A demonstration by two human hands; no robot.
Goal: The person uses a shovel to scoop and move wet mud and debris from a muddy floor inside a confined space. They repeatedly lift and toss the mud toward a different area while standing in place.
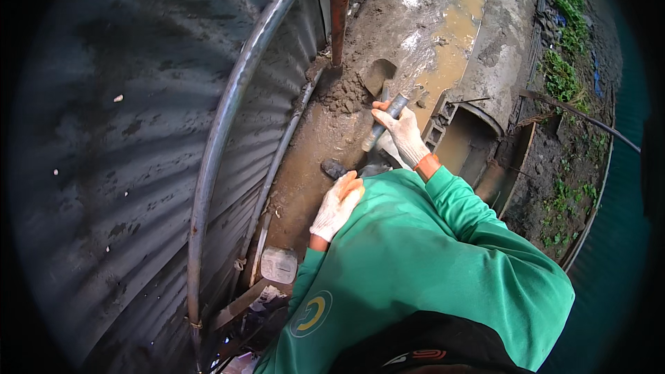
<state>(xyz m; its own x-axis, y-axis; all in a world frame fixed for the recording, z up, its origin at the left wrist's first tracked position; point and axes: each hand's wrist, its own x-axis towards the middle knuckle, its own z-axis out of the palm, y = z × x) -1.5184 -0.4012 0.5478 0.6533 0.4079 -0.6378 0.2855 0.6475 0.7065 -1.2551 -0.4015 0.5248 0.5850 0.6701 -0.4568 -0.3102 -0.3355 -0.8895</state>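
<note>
Dirt (pixel 343 95) is piled up; wet mud (pixel 312 147) seems left to do.
Your right hand (pixel 404 131) grips the gray handle (pixel 396 106); I can't tell if your left hand (pixel 339 206) is closed.

Place: outdoor muddy worksite | corrugated metal wall (pixel 125 159) | brown puddle (pixel 451 59) | concrete slab (pixel 502 48) | green weeds (pixel 560 77)

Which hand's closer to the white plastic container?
Left. The left hand is ahead and to the right of the white plastic container; the right hand is farther ahead and right, closed around a grey tube.
</note>
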